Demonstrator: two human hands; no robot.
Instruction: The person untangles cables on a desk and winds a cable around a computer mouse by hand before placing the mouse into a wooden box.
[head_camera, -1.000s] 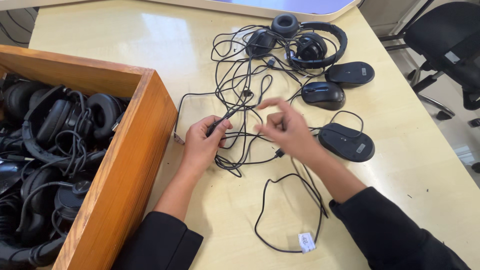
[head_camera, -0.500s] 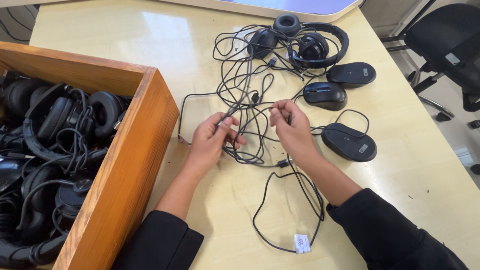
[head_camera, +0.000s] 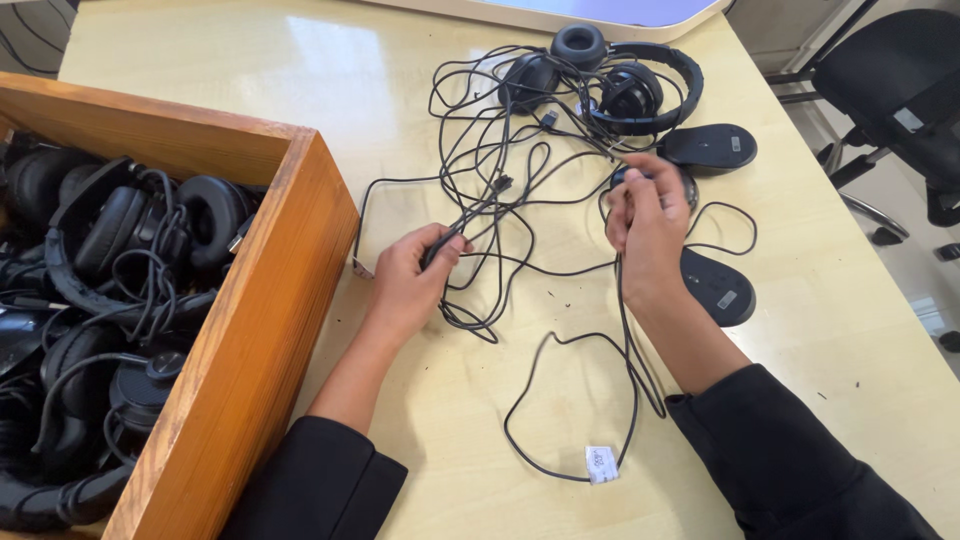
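A tangle of thin black cables (head_camera: 500, 190) lies in the middle of a pale yellow table (head_camera: 250, 70). My left hand (head_camera: 410, 280) pinches a small black plug and a bunch of these cables near the tangle's lower left. My right hand (head_camera: 645, 225) grips a cable strand and rests over a black mouse (head_camera: 685, 185). That strand loops down towards me and ends at a white tag (head_camera: 601, 463). Black headphones (head_camera: 625, 85) sit at the far end of the tangle.
A wooden box (head_camera: 260, 330) on the left holds several black headsets (head_camera: 120, 230) with cords. Two more black mice (head_camera: 712, 146) (head_camera: 722, 288) lie right of the tangle. A black office chair (head_camera: 890, 90) stands past the table's right edge.
My right hand has moved right and away from me, pulling its cable to the mouse. My left hand has stayed on the bunch, shifting slightly. The loop near me has stretched out.
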